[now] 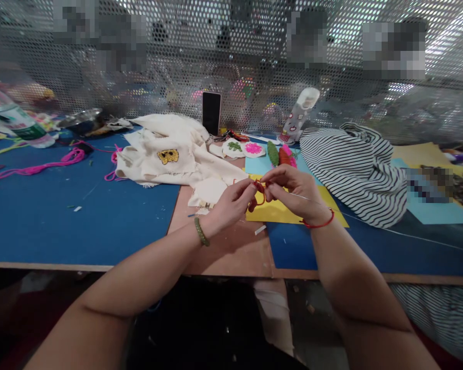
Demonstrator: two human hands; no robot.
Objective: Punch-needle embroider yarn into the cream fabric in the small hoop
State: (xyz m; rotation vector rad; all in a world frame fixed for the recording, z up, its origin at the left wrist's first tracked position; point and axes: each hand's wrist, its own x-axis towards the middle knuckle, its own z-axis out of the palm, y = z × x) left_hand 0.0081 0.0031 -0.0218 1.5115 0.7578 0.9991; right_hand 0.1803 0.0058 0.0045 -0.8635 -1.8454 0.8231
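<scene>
Both hands meet over a yellow sheet (293,213). Thumb and fingers of my left hand (237,199) pinch a small piece of red yarn (260,191), which forms a loop below the fingertips. My right hand (296,191) is closed on the same yarn from the other side. A thin pale thread (389,231) passes by my right hand and runs off to the right. Just beyond the hands lie a green knitted-looking piece (272,153), a reddish-brown one and a bright pink one. How the yarn sits inside the fingers is hidden.
Cream cloth (177,149) with a yellow patch lies left of centre, striped cloth (355,172) to the right. Behind stand a phone (211,113) and a clear decorated bottle (299,115). Pink yarn (42,167) and a plastic bottle (19,123) are at left. Perforated metal closes the back.
</scene>
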